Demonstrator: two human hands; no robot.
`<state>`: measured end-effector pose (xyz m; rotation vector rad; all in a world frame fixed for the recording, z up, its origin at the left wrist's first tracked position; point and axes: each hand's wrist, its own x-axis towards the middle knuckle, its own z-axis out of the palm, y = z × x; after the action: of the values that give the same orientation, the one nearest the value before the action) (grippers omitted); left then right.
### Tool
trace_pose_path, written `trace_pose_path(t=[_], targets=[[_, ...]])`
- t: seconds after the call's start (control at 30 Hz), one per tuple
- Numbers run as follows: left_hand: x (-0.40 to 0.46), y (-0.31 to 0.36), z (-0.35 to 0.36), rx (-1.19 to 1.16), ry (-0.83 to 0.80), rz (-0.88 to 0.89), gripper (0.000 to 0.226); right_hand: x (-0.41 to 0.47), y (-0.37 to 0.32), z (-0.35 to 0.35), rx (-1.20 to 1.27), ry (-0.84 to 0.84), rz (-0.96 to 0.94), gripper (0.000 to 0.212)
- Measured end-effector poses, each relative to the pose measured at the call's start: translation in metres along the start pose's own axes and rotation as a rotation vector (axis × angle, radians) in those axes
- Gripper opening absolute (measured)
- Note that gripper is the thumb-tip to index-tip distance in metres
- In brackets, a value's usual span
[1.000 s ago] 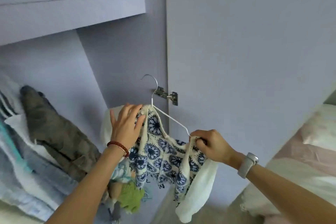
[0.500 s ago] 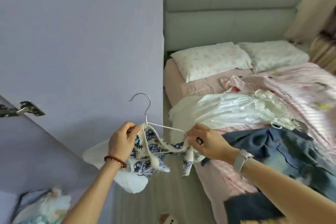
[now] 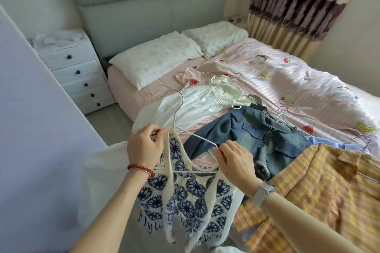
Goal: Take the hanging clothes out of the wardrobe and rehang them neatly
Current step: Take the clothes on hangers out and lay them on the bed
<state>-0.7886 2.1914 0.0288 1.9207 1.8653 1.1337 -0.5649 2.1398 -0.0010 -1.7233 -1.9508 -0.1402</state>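
A white and blue crochet top (image 3: 191, 197) hangs on a white wire hanger (image 3: 178, 113) that I hold over the near edge of the bed (image 3: 267, 72). My left hand (image 3: 144, 147) grips the top's left shoulder at the hanger's end. My right hand (image 3: 236, 160) grips the right shoulder and the hanger's other arm. A white sleeve of the same garment (image 3: 98, 172) droops below my left wrist. On the bed lie a white dress (image 3: 197, 102), a denim piece (image 3: 257, 133) and a yellow plaid shirt (image 3: 320, 191), some with wire hangers.
The lilac wardrobe door (image 3: 37, 129) fills the left side. A white drawer chest (image 3: 76, 72) stands by the grey headboard (image 3: 152, 10). Two pillows (image 3: 160, 55) lie at the bed's head. Striped curtains (image 3: 292, 6) hang at the far right. Grey floor (image 3: 109, 123) runs between door and bed.
My view has swung right from the wardrobe interior to the bed. Both hands have carried the crochet top on its hanger out of the wardrobe and over the bed's edge.
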Motion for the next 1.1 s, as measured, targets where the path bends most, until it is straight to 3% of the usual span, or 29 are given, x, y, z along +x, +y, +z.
trace_pose_path(t=[0.33,0.5,0.63,0.83,0.97,1.1], targets=[[0.116,0.154,0.163,-0.08,-0.198,0.247,0.025,0.065,0.184,-0.025,-0.105,0.248,0.317,0.028],[0.147,0.205,0.282,0.0,-0.373,0.382,0.029,0.081,0.303,-0.024,-0.13,0.212,0.516,0.028],[0.136,0.181,0.359,0.203,-0.624,0.31,0.053,0.082,0.389,0.006,-0.151,0.083,0.708,0.026],[0.101,0.111,0.445,0.468,-0.943,0.164,0.06,0.078,0.479,0.084,-0.141,-0.168,0.933,0.021],[0.072,0.07,0.485,0.558,-1.113,0.1,0.063,0.062,0.514,0.134,-0.134,-0.241,1.1,0.026],[0.048,0.05,0.505,0.64,-1.198,0.099,0.062,0.043,0.511,0.168,-0.129,-0.328,1.073,0.026]])
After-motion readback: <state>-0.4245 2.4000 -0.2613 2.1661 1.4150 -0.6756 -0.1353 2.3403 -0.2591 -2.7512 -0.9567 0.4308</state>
